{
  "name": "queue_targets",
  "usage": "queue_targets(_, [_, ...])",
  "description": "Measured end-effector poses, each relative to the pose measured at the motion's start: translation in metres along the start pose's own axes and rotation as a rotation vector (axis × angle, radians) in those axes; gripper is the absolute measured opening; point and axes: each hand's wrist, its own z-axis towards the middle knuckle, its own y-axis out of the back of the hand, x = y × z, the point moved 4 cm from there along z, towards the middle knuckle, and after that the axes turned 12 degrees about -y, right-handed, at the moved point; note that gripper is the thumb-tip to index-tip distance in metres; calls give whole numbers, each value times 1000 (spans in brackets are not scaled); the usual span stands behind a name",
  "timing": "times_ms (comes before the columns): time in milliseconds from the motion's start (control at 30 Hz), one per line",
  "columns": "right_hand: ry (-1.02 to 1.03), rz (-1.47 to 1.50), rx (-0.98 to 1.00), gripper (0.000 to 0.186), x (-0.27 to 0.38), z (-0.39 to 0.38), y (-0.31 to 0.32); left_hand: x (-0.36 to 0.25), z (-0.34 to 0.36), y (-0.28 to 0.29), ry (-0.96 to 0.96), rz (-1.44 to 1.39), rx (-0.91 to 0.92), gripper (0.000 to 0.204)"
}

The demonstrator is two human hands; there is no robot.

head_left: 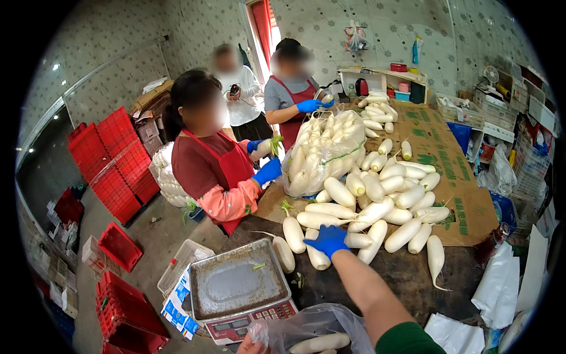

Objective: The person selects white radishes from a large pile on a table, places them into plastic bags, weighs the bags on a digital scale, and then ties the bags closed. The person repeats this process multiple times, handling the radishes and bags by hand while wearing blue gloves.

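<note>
A pile of white radishes (340, 193) covers the middle of the table. My right hand (328, 241), in a blue glove, reaches into the near edge of the pile with its fingers spread. It lies over the upper part of one white radish (318, 258), touching it but not wrapped round it. At the lower edge, my left hand (253, 344), ungloved and partly cut off, pinches the rim of a clear plastic bag (295, 323). Inside that bag lies a white radish (320, 343). A scale (239, 283) with a metal pan stands left of the pile.
Two co-workers in red aprons (239, 177) stand across the table, handling radishes; another person (242, 94) stands behind. A large bag of radishes (324, 147) sits on the table. Flattened cardboard (463, 200) covers its right side. White plastic bags (498, 283) lie lower right; red crates (127, 312) are left.
</note>
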Motion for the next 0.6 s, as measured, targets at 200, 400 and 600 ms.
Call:
queue_targets(200, [-57,-170,92,86,16,-10,-12,-6,-2,5,17,-33,-6,40])
queue_targets(400, [74,-126,280,82,-15,-32,11,5,2,14,18,-110,77,41])
queue_targets(600, [-50,-26,359,90,-30,1,-28,13,8,15,59,-84,68,41])
